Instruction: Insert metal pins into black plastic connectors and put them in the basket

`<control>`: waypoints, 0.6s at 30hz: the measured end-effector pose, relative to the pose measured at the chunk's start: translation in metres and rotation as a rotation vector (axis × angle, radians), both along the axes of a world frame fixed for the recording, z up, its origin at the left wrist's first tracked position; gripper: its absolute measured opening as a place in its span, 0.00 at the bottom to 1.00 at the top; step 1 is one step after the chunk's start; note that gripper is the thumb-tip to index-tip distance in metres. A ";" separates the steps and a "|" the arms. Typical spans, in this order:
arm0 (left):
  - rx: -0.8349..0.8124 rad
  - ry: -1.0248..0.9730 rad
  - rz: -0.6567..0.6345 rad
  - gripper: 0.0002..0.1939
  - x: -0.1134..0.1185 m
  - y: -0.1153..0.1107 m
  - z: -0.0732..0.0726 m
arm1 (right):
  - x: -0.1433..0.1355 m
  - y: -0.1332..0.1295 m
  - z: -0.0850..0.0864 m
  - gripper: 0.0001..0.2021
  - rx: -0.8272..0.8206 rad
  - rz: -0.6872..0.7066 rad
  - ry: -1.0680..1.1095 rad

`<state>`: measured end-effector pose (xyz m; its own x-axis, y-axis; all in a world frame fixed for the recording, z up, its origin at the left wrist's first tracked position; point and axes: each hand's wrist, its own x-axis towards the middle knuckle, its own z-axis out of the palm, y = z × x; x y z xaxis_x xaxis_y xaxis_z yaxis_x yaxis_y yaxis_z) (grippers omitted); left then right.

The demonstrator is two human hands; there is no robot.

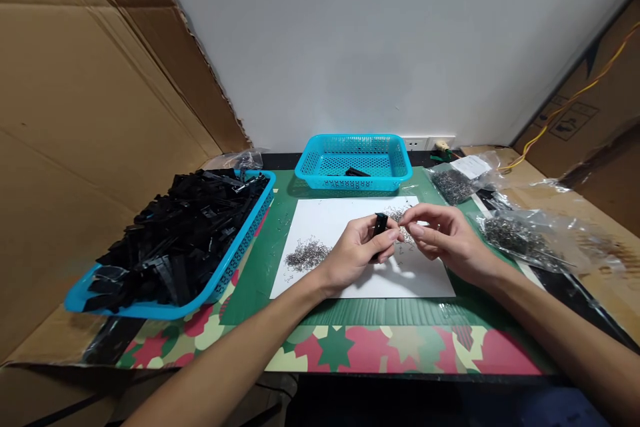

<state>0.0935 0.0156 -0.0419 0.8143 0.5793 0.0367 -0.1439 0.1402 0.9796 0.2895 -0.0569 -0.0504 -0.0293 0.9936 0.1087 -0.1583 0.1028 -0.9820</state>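
Nearest to my view, the left forearm (240,360) and right forearm (555,320) cross the patterned table cover (350,350). Beyond its front strip, a white sheet (325,217) lies on a green mat (250,267).

Over the sheet, the left hand (357,243) has its fingers closed around a black plastic piece (381,223), held roughly upright. The right hand (445,237) is just beside it, thumb and forefinger brought narrowly together; I cannot tell whether they grip a wire part or touch the piece.

Left of the hands sits a loose pile of bent wire parts (306,254). A second wire pile (397,213) lies behind the hands, which block part of it from me.

At far left, a blue basket (200,310) is heaped with black pieces (175,233). To the right, a clear bag of wire parts (520,233) rests near the right forearm; a second bag (453,185), topped by a white label (471,167), lies farther back.

Behind the sheet, another blue basket (345,183) holds only a few black strips (357,173). Judging by this contrast, I rate progress as early: one piece in hand, a large stock remaining. A wall socket (417,144) is farthest back.
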 end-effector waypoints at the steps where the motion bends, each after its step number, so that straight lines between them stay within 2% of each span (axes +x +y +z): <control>1: 0.013 0.007 0.025 0.13 0.000 0.000 0.001 | 0.000 0.001 0.000 0.12 0.000 -0.025 -0.020; 5: 0.096 0.041 0.067 0.14 0.002 -0.002 -0.001 | 0.001 0.002 -0.001 0.15 -0.004 -0.081 -0.107; 11: 0.171 0.079 0.058 0.15 0.001 0.000 -0.010 | 0.008 0.001 -0.002 0.15 -0.068 -0.010 -0.146; 15: 0.226 0.113 0.051 0.15 -0.002 0.002 -0.007 | 0.009 0.003 -0.001 0.15 -0.020 -0.131 -0.128; 18: 0.328 0.105 0.041 0.11 -0.003 0.001 -0.001 | 0.010 0.005 0.001 0.14 0.023 -0.248 -0.104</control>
